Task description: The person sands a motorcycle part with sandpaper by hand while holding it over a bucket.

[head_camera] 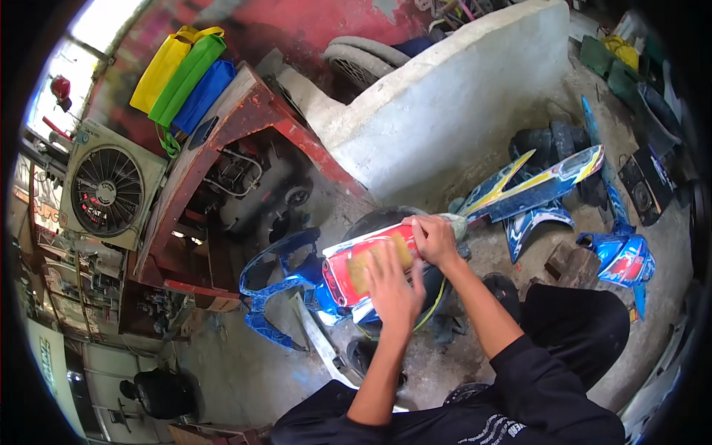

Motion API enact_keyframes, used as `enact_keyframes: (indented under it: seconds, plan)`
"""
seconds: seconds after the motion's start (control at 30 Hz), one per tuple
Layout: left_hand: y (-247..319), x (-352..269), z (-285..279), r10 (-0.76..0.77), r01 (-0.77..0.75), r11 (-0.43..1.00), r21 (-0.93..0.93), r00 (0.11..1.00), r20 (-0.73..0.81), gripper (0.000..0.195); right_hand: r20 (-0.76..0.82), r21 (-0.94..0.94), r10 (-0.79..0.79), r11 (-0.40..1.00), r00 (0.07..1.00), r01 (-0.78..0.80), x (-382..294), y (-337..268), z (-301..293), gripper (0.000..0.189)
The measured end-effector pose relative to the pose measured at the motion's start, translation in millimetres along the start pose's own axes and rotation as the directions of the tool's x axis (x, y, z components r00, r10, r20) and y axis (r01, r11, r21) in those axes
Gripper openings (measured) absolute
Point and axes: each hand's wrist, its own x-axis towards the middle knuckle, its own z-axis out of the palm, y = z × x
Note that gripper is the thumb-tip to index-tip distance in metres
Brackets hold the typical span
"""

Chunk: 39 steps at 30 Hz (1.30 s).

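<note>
A red, white and blue motorcycle body panel (345, 264) lies before me over a dark round support (384, 214). Flat on its red face is a tan rectangular area (361, 278); whether it is a loose sheet or part of the surface, I cannot tell. My left hand (396, 292) rests on this tan area, its fingers extended, apart and blurred. At the panel's right end, my right hand (436, 239) curls its fingers over the edge. A pale rounded piece (457, 225) shows just beyond that hand.
Blue fairing parts (270, 300) lie left of the panel, and painted fenders (534, 189) to its right. A blue-red cowl (623, 261) sits near wooden blocks (573, 267). A red wooden bench (245, 111) and a low white wall (445, 105) bound the far side.
</note>
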Motion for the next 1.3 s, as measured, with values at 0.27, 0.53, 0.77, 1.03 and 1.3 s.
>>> enact_keyframes:
  seconds: [0.27,0.53,0.77,1.03,1.3]
  plan:
    - [0.3,1.4,1.4,-0.025,0.028,0.999,-0.029,0.994,0.109,0.071,0.004,-0.038,0.012,0.999,1.0,-0.011,-1.7,2.4,0.1,0.027]
    - [-7.2,0.4,2.6,-0.014,0.018,1.0,-0.025,0.99,0.142,0.077,0.009,-0.043,0.042,0.998,0.999,-0.041,-2.9,0.1,3.3,0.027]
    - [-26.7,15.0,-5.6,-0.139,0.132,0.99,0.048,0.97,0.2,0.085,-0.03,-0.048,0.016,0.999,0.999,-0.018,-4.7,-5.6,12.4,0.025]
    - [-15.1,15.5,-4.8,-0.107,0.126,0.989,-0.082,0.972,0.209,0.084,-0.025,-0.042,0.032,0.999,0.999,-0.033,0.4,-1.3,5.8,0.027]
    - [-8.8,5.3,0.1,0.081,-0.072,0.995,-0.065,0.985,0.154,0.08,-0.03,-0.05,0.031,0.998,0.999,-0.033,1.3,3.6,8.5,0.028]
